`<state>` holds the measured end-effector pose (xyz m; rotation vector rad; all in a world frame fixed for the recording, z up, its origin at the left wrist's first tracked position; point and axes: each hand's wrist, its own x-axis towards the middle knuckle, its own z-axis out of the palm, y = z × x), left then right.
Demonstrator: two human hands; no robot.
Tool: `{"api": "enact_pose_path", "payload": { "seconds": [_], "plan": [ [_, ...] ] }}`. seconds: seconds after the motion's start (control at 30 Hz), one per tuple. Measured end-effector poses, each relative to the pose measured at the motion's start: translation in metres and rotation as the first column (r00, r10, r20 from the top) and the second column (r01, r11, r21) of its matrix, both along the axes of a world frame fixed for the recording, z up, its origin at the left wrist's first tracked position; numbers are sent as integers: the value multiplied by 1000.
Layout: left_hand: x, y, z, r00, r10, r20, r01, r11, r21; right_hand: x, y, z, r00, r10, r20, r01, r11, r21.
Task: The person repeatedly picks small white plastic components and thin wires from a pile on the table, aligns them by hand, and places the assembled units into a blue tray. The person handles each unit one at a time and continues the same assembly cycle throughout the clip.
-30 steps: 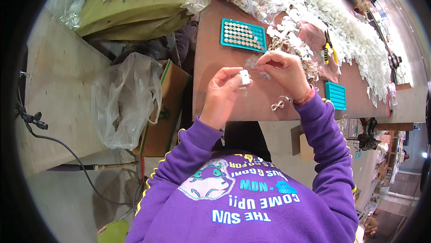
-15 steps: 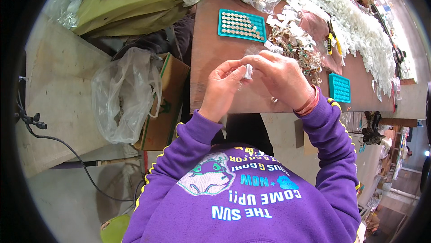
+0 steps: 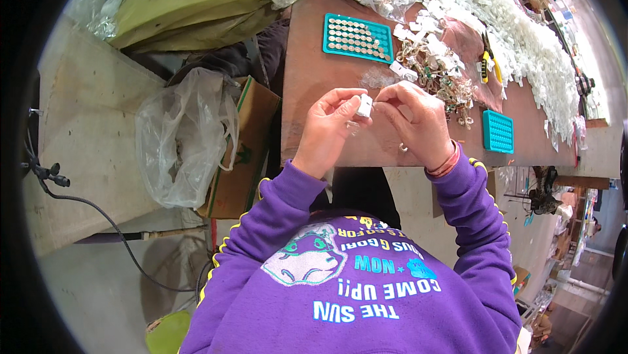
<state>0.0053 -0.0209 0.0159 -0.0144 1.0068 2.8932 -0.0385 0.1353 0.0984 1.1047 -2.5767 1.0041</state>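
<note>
A small white tag [image 3: 364, 105] is pinched between the thumb and fingers of my left hand [image 3: 328, 125]. Some clear, shiny material hangs just below it. My right hand [image 3: 418, 122] is closed in a pinch at the tag's right edge; what its fingertips hold is too small to make out. Beyond my hands, a crumpled piece of clear plastic [image 3: 377, 79] lies on the brown table [image 3: 304, 92]. A heap of small tagged jewellery pieces [image 3: 432, 59] spreads out past my right hand. One small ring-like piece [image 3: 403, 147] lies near the table's front edge.
A teal tray [image 3: 356, 38] holds rows of small round pieces at the far left. Another teal tray [image 3: 498, 131] sits at the right, with yellow-handled pliers [image 3: 487, 66] behind it. White tags [image 3: 523, 46] pile along the back. A plastic bag [image 3: 186, 138] hangs by a cardboard box [image 3: 245, 151].
My right hand has drawn slightly back from the tag, its fingers now pinched at the tag's edge. The tag shows more of its face. The whole view has shifted a little.
</note>
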Motion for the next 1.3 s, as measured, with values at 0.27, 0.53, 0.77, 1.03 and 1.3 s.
{"api": "enact_pose_path", "payload": {
  "seconds": [0.27, 0.53, 0.77, 1.03, 1.3],
  "plan": [
    [1, -1, -3, 998, -13, 60, 16, 998, -57, 3, -6, -11, 998, 33, -46, -32, 999, 25],
    [-1, 2, -3, 999, 19, 25, -19, 1000, 20, 7, -8, -11, 992, 57, -110, -55, 998, 30],
    [0, 0, -3, 1000, 8, 19, -9, 999, 53, 12, -8, -14, 982, 44, -181, -21, 992, 126],
    [14, 12, 27, 800, -81, -595, -498, 462, -733, 30, 28, -13, 956, -289, 47, 289, 903, -319],
    [-152, 20, 119, 389, -470, -792, -905, -356, -233, 72, 67, -24, 929, -336, 158, 370, 870, -326]
  ]
}}
